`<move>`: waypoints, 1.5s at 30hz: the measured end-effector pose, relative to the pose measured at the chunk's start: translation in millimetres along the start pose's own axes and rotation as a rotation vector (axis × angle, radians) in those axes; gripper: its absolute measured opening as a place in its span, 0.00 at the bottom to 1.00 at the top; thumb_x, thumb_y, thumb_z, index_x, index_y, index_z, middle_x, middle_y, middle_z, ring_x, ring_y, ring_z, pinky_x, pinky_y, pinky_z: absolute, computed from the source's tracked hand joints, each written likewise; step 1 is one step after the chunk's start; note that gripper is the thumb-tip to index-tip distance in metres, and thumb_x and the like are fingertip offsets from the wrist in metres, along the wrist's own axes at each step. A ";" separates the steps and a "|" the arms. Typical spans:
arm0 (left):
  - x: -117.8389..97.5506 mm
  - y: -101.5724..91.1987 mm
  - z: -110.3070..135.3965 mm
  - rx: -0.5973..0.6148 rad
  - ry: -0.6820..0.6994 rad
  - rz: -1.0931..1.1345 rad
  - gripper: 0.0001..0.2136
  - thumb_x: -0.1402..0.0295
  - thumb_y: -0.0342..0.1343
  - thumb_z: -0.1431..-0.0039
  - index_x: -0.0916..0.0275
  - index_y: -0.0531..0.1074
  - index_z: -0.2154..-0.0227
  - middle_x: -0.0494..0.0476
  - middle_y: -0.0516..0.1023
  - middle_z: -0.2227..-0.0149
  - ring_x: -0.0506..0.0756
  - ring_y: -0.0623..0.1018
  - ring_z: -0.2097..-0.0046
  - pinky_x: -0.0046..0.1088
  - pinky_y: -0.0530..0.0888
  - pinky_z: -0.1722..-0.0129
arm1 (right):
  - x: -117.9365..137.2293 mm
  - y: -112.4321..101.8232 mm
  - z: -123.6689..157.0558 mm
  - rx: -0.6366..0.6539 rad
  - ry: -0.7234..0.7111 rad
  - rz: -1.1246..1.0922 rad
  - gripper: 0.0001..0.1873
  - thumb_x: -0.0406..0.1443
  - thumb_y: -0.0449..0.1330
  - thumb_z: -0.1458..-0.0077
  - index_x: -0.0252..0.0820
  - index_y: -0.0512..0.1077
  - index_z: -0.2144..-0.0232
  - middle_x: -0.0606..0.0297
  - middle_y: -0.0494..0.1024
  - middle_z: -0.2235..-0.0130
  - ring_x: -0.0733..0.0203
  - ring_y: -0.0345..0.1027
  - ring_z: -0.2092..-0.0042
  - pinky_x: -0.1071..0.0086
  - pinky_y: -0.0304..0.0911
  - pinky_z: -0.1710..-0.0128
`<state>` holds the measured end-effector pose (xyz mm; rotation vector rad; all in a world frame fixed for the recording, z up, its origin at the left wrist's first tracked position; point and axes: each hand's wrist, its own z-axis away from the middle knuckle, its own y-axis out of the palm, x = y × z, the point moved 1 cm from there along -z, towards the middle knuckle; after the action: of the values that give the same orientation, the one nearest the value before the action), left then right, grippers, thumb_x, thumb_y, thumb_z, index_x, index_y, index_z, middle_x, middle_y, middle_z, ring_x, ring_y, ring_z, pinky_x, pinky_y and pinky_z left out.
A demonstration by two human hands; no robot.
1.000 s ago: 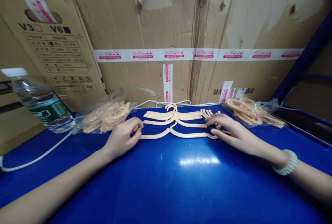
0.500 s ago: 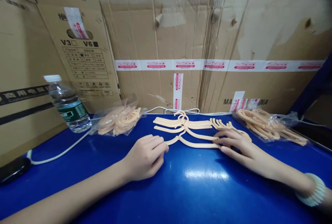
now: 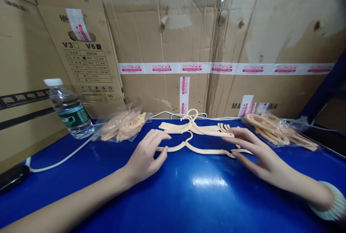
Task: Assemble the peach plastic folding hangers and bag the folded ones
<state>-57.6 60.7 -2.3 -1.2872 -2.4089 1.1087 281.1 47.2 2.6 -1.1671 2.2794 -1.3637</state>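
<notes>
My left hand (image 3: pixel 147 153) has its thumb and fingers apart around the left end of a cream plastic clothes hanger (image 3: pixel 205 151) lying flat in front. My right hand (image 3: pixel 259 152) is spread too. Its upper fingertips touch the right end of another cream hanger (image 3: pixel 213 132), which rests on a stack of hangers (image 3: pixel 173 128) behind. The right thumb is close to the front hanger's right end. Curved cream pieces (image 3: pixel 223 126) lie beside the right fingers and are partly hidden by them.
Clear bags of cream pieces stand at left (image 3: pixel 123 125) and right (image 3: pixel 275 128) on the blue table (image 3: pixel 173 197). A water bottle (image 3: pixel 71 112) is at far left, near a white cable (image 3: pixel 62 164) and a black object (image 3: pixel 13 179). Cardboard (image 3: pixel 162 38) walls the back.
The hanger behind the front one has moved back onto the stack, and its hook stands higher. My left hand has opened and shifted slightly left; the right fingers have spread.
</notes>
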 end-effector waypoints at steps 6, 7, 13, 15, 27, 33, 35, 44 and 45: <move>10.0 2.9 -0.8 0.099 -0.079 -0.073 0.24 0.70 0.51 0.35 0.64 0.55 0.38 0.66 0.62 0.37 0.62 0.59 0.35 0.47 0.60 0.37 | 17.5 -11.2 5.0 -0.130 -0.181 0.145 0.26 0.32 0.55 0.37 0.48 0.61 0.38 0.55 0.62 0.41 0.51 0.59 0.39 0.58 0.59 0.39; 11.4 3.4 -0.9 0.128 -0.075 -0.075 0.24 0.70 0.51 0.35 0.64 0.55 0.38 0.65 0.62 0.36 0.62 0.58 0.34 0.48 0.60 0.37 | 20.5 -11.7 6.1 -0.154 -0.215 0.162 0.26 0.31 0.55 0.38 0.47 0.61 0.38 0.55 0.62 0.41 0.52 0.59 0.39 0.59 0.57 0.38; 7.6 0.0 -1.1 0.181 0.003 -0.049 0.10 0.73 0.43 0.32 0.61 0.69 0.56 0.56 0.79 0.60 0.58 0.75 0.60 0.41 0.71 0.54 | 32.4 -15.8 5.7 -0.201 -0.305 0.148 0.25 0.27 0.57 0.41 0.41 0.65 0.42 0.54 0.64 0.44 0.52 0.61 0.41 0.64 0.56 0.39; 2.1 0.3 1.0 0.203 0.000 -0.034 0.09 0.73 0.42 0.32 0.60 0.68 0.58 0.54 0.78 0.64 0.55 0.74 0.68 0.33 0.70 0.66 | 31.2 -19.3 3.5 -0.245 -0.272 0.086 0.19 0.27 0.57 0.43 0.41 0.68 0.49 0.54 0.67 0.47 0.52 0.64 0.44 0.63 0.59 0.43; -26.9 -0.7 1.6 0.284 0.121 -0.330 0.11 0.64 0.42 0.32 0.62 0.65 0.55 0.56 0.77 0.64 0.58 0.74 0.72 0.35 0.67 0.72 | -37.7 -13.7 -0.7 -0.258 0.185 -0.041 0.07 0.39 0.56 0.38 0.45 0.72 0.61 0.59 0.76 0.60 0.49 0.70 0.57 0.55 0.67 0.57; -20.0 2.6 1.2 0.276 0.144 -0.371 0.12 0.69 0.38 0.30 0.63 0.67 0.61 0.56 0.73 0.69 0.58 0.74 0.71 0.34 0.69 0.73 | -55.5 3.0 1.8 0.004 0.082 0.120 0.12 0.36 0.54 0.38 0.44 0.76 0.57 0.57 0.78 0.55 0.47 0.69 0.51 0.50 0.67 0.51; -19.2 5.3 3.5 0.265 0.126 -0.311 0.12 0.69 0.38 0.30 0.63 0.67 0.62 0.56 0.72 0.69 0.57 0.74 0.70 0.33 0.70 0.73 | -56.7 8.1 1.3 0.009 0.082 0.158 0.14 0.36 0.52 0.37 0.42 0.76 0.54 0.56 0.79 0.53 0.46 0.68 0.49 0.49 0.66 0.49; -17.8 8.8 8.4 0.205 0.035 -0.175 0.08 0.70 0.40 0.30 0.61 0.64 0.59 0.55 0.72 0.66 0.56 0.75 0.68 0.31 0.71 0.69 | -67.8 10.4 1.0 0.079 0.057 0.245 0.16 0.36 0.50 0.35 0.40 0.76 0.53 0.53 0.78 0.53 0.45 0.69 0.49 0.45 0.66 0.50; -17.2 9.0 8.5 0.206 0.015 -0.157 0.08 0.69 0.40 0.30 0.61 0.64 0.59 0.55 0.72 0.65 0.56 0.75 0.67 0.31 0.71 0.69 | -69.8 10.4 1.6 0.075 0.062 0.230 0.16 0.36 0.50 0.35 0.40 0.76 0.54 0.53 0.78 0.53 0.46 0.70 0.50 0.46 0.66 0.50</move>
<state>-45.6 45.9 -11.6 -1.0196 -2.2698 1.2573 322.1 100.1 -19.7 -0.8205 2.2989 -1.3995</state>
